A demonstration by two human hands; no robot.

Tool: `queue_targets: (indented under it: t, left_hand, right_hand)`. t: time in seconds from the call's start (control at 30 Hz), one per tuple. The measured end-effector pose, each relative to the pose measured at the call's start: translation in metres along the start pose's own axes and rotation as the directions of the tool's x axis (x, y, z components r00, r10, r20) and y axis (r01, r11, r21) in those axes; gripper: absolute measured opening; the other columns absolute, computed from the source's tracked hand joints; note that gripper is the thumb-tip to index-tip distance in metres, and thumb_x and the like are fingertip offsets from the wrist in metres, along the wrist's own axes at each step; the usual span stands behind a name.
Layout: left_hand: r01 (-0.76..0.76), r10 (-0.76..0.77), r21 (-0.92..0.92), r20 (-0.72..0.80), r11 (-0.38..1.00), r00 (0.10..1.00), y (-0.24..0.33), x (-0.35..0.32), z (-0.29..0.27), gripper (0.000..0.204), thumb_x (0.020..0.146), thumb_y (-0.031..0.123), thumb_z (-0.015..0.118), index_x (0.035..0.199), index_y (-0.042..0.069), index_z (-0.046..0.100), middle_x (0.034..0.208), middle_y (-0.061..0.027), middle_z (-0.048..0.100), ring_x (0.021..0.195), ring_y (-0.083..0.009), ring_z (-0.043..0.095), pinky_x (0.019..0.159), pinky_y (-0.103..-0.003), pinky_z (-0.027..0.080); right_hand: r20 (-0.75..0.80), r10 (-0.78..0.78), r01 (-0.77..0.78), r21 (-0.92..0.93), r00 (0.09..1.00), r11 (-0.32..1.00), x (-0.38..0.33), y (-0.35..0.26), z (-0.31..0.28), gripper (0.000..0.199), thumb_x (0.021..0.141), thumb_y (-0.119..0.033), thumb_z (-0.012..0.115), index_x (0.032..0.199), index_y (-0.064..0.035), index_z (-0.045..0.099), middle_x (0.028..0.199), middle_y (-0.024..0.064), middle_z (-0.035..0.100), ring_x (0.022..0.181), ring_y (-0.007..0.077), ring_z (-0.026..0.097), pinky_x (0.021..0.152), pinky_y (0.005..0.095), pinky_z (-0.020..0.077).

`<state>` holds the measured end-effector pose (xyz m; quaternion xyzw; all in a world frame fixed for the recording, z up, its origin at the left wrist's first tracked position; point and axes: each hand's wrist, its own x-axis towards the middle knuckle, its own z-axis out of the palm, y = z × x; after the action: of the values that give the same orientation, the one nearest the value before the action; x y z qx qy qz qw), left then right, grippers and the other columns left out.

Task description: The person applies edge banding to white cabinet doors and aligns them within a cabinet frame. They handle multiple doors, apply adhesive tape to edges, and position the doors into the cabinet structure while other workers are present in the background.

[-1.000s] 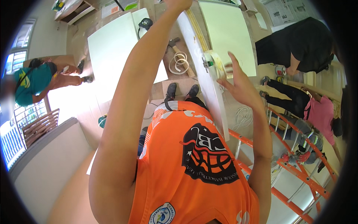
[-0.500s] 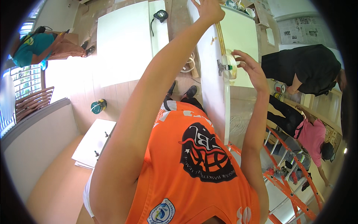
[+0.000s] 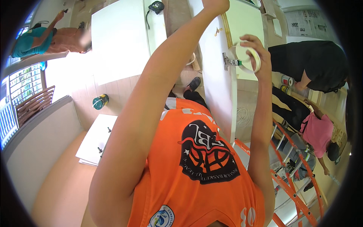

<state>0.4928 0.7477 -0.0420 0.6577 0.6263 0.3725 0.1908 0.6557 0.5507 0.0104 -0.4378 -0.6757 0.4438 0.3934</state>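
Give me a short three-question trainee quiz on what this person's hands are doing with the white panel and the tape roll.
1. True or false: the right hand holds the tape roll beside the metal hinge.
2. Which hand grips the top edge of the white panel? A. left hand B. right hand C. neither
3. Fill in: the ladder at lower right is ____ in colour.

Key
1. True.
2. A: the left hand reaches up to the panel's top edge, while the right hand is at the tape roll.
3. Orange.
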Motion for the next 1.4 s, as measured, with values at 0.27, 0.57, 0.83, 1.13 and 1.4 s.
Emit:
queue_targets:
  t: [0.27,0.57,0.83,1.13,1.4]
  left_hand:
    - [0.027,-0.031,-0.105,-0.03,0.994,0.999,-0.016,0.009,0.014,0.08,0.083,0.006,0.055,0.153,-0.01,0.019,0.159,-0.0301,0.02,0.15,-0.0447,0.015,0.117,-0.062,0.026]
    - [-0.086,0.088,0.051,-0.029,0.995,0.996,-0.046,0.028,0.029,0.083,0.077,0.002,0.055,0.15,-0.014,0.019,0.155,-0.0368,0.022,0.147,-0.0485,0.019,0.123,-0.048,0.016]
    - [-0.088,0.089,0.073,-0.003,0.993,0.996,-0.053,0.037,0.038,0.086,0.077,0.004,0.055,0.15,-0.017,0.015,0.154,-0.0384,0.022,0.147,-0.0485,0.02,0.124,-0.048,0.013]
    - [0.038,-0.038,-0.025,0.014,0.999,0.999,-0.02,0.011,0.008,0.087,0.079,0.008,0.056,0.154,-0.01,0.016,0.159,-0.0311,0.022,0.15,-0.045,0.016,0.124,-0.049,0.013]
    - [0.035,-0.034,0.029,-0.017,0.999,0.999,-0.011,0.006,0.005,0.084,0.083,0.013,0.06,0.153,-0.009,0.02,0.158,-0.0309,0.024,0.148,-0.0509,0.015,0.124,-0.052,0.012]
  right_hand:
    - [0.065,0.055,-0.069,0.242,0.996,0.968,0.052,0.008,0.016,0.029,0.1,-0.027,0.059,0.097,0.0013,0.064,0.1,0.0106,0.067,0.101,0.0201,0.063,0.091,0.0343,0.0482]
    - [0.069,0.299,-0.292,0.508,0.952,0.811,0.082,0.014,0.035,0.044,0.096,-0.04,0.066,0.11,0.0014,0.061,0.084,0.0166,0.072,0.073,0.0245,0.073,0.065,0.0346,0.0612]
    - [0.106,0.281,-0.261,0.756,0.954,0.601,0.087,0.013,0.043,0.033,0.095,-0.04,0.067,0.098,-0.0079,0.061,0.067,0.0037,0.059,0.06,0.0176,0.063,0.062,0.0359,0.0604]
    - [0.019,0.365,-0.279,0.685,0.931,0.674,0.047,-0.013,0.038,0.04,0.094,-0.049,0.066,0.089,-0.01,0.061,0.069,0.0034,0.062,0.063,0.0169,0.063,0.059,0.0322,0.054]
    - [-0.344,0.479,-0.046,0.773,0.808,0.633,-0.026,-0.036,0.067,0.016,0.106,-0.022,0.05,0.102,-0.0081,0.055,0.084,-0.0004,0.049,0.064,0.0097,0.043,0.061,0.0281,0.0435]
